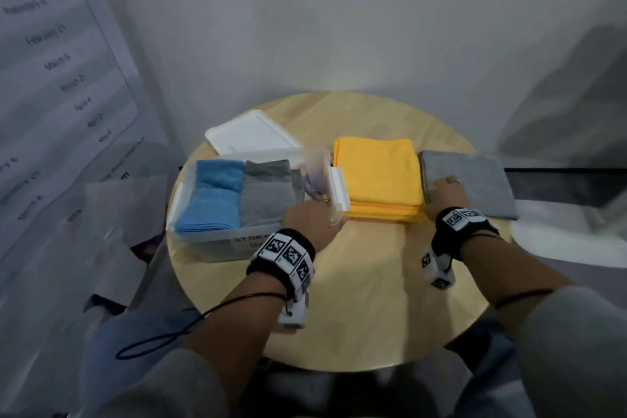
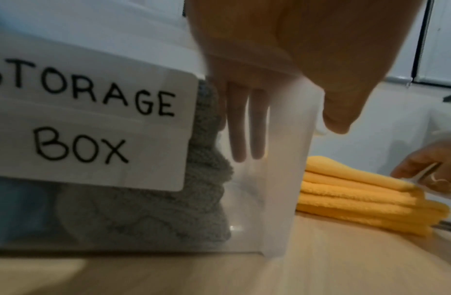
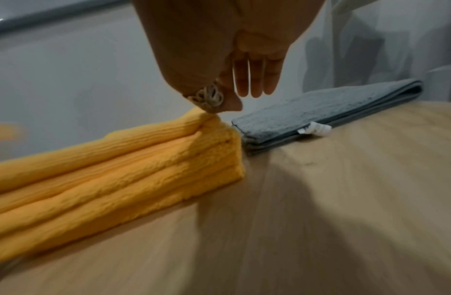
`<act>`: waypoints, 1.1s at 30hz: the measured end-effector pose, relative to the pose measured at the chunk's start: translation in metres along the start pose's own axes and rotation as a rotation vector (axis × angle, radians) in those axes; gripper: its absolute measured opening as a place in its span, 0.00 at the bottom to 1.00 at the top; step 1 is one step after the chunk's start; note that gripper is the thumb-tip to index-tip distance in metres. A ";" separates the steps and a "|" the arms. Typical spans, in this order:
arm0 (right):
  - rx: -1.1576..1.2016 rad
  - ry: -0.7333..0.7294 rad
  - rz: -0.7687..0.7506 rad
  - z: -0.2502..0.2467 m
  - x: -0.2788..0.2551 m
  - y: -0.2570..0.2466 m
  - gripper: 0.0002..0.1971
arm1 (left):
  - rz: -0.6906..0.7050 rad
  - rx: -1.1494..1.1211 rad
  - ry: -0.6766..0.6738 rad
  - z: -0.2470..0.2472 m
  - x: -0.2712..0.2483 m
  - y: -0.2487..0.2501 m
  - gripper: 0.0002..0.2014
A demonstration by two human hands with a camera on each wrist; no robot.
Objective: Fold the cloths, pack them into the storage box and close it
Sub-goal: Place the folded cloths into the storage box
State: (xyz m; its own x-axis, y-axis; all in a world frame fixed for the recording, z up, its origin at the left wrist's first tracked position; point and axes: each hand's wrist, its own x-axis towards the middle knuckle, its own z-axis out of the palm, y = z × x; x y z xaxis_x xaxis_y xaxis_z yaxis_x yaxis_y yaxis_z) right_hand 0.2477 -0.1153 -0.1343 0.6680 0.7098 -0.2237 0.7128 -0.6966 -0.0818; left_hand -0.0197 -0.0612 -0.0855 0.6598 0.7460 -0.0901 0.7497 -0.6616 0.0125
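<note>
Reading "STORAGE BOX", label, clear storage box

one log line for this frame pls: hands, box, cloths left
left hand: fingers inside box, open | right hand: over yellow cloth and outer grey cloth, open | packed: blue, grey | lid: off

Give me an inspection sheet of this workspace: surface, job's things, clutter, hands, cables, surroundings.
Surface: round wooden table.
Job's things: open box holds a folded blue cloth and a grey cloth; lid lies behind it; yellow stack and folded grey cloth wait beside it.
Clutter: nothing seen.
Hands: left hand reaches into the box's right end, fingers straight; right hand touches the yellow stack's corner, beside the outer grey cloth.
Cables: black cord loops off the left forearm.
Surroundings: pale wall; printed sheet on the left.
</note>
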 end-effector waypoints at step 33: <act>0.041 -0.148 -0.289 0.067 -0.197 0.000 0.21 | 0.408 -0.377 -0.220 0.066 -0.076 0.062 0.30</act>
State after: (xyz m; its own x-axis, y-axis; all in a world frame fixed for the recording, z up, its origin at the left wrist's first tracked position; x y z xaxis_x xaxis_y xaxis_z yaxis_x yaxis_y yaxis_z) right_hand 0.1015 -0.2618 -0.1557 0.3987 0.8580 -0.3240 0.8574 -0.4741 -0.2004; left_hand -0.0272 -0.1641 -0.1440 0.9025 0.3772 -0.2078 0.4307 -0.7890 0.4382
